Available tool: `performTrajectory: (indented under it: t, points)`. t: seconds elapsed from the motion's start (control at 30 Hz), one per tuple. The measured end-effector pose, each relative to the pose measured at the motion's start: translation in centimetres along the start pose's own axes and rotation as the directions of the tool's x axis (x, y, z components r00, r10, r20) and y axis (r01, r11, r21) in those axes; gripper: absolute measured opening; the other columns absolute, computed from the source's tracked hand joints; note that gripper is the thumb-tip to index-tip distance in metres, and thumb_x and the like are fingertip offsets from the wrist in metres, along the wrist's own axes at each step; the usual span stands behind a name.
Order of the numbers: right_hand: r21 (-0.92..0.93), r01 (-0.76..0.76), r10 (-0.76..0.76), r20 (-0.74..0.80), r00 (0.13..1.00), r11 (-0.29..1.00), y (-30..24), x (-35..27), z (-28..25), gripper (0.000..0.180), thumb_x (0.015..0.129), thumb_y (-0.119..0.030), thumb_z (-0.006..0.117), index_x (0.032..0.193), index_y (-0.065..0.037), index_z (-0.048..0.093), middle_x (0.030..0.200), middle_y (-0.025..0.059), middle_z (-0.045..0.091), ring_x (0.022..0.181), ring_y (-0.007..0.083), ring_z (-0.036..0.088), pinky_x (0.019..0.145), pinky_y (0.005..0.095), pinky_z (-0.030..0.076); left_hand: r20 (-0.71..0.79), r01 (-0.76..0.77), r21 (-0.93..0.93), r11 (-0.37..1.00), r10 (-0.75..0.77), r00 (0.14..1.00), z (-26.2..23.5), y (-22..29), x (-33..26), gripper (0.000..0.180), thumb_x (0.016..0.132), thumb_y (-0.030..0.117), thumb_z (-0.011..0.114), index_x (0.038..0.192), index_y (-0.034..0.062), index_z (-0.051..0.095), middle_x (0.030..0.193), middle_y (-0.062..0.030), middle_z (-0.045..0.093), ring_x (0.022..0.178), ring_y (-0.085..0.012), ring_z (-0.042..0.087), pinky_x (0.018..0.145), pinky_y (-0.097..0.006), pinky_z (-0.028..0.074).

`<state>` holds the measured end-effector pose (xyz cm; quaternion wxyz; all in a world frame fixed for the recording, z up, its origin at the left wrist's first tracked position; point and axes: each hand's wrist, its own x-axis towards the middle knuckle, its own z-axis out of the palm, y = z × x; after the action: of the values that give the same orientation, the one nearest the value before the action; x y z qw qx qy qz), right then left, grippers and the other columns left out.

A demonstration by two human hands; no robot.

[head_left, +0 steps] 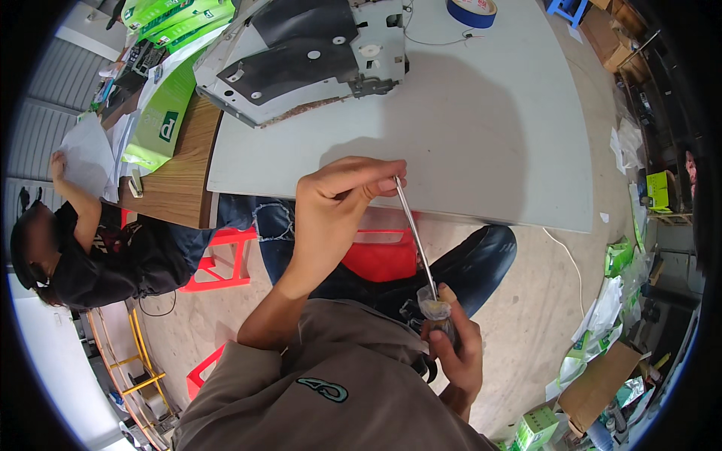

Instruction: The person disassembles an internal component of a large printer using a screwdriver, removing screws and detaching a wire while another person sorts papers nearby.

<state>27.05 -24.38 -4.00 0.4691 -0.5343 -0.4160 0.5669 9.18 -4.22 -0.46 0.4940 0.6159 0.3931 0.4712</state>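
My left hand (pixel 335 207) is raised at the near edge of the table, thumb and fingers pinching the upper end of a thin metal rod (pixel 413 229). The rod slants down to the right, and its lower end goes into the mouth of a small dark container (pixel 438 325). Crumpled clear plastic (pixel 434 304) surrounds that mouth. My right hand (pixel 464 349) has its fingers wrapped round the container, above my lap. What is inside the container cannot be made out.
On the grey table (pixel 466 150) stand a large grey-and-black machine part (pixel 301 56) and a blue tape roll (pixel 472 11). Green-and-white packages (pixel 162 113) lie on the wooden table at left. A seated co-worker (pixel 113 252) holds papers there. Red stools (pixel 226 259) stand below.
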Motion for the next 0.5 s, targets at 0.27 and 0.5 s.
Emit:
performTrajectory:
  t: [0.27,0.5]
  points:
    - [-0.186,-0.051,0.038,-0.073,0.997,0.981,-2.0,-0.9,0.5,0.057,0.087,0.001,0.061,0.143,-0.001,0.050,0.084,0.0128,0.067,0.066,0.0183,0.063,0.065,0.0264,0.048,0.031,-0.088,0.247,0.965,0.083,0.996,-0.2,-0.2,-0.3,0.019,0.091,-0.007,0.061,0.102,-0.0021,0.075,0.095,-0.0134,0.072,0.085,-0.0174,0.069,0.075,-0.024,0.053]
    - [0.652,-0.229,0.205,0.115,0.972,0.722,-2.0,-0.2,1.6,0.069,0.095,-0.030,0.061,0.149,0.005,0.035,0.071,0.0119,0.059,0.042,0.0081,0.043,0.037,0.0215,0.030,-0.027,-0.107,0.206,0.973,0.115,0.993,0.2,-0.3,-0.2,0.015,0.092,-0.005,0.062,0.100,-0.0035,0.074,0.092,-0.0124,0.071,0.084,-0.0176,0.070,0.074,-0.026,0.055]
